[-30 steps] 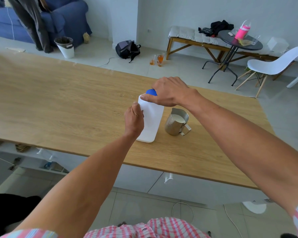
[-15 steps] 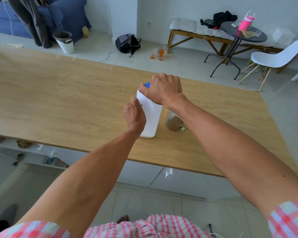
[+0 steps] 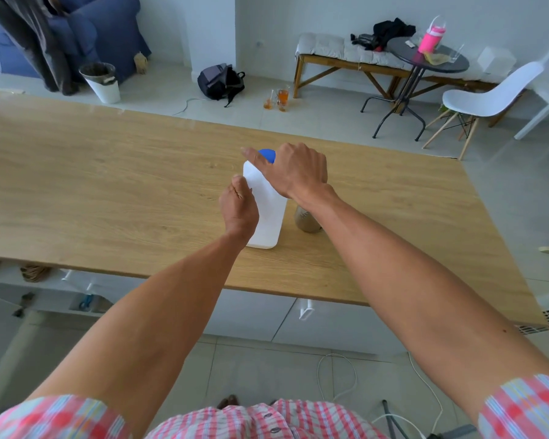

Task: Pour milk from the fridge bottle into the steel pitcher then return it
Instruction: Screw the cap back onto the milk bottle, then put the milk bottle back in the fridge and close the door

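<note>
A white milk bottle (image 3: 268, 213) stands upright on the wooden table (image 3: 108, 185). My left hand (image 3: 239, 209) grips its left side near the shoulder. My right hand (image 3: 290, 172) covers the top, fingers wrapped on the blue cap (image 3: 267, 154), of which only a sliver shows. Just right of the bottle sits the steel pitcher (image 3: 306, 220), mostly hidden under my right forearm; only its lower wall is visible.
The table's near edge runs below the bottle and its right corner is close by. Beyond the table are a black backpack (image 3: 221, 80), glasses on the floor (image 3: 278, 98), a white bin (image 3: 100, 80), a bench, a round side table (image 3: 425, 55) and a white chair (image 3: 485, 99).
My right hand has turned on the blue cap, wrist rotating over the bottle top. My forearm now hides most of the pitcher, whose milk showed earlier. The bottle and left hand stay put.
</note>
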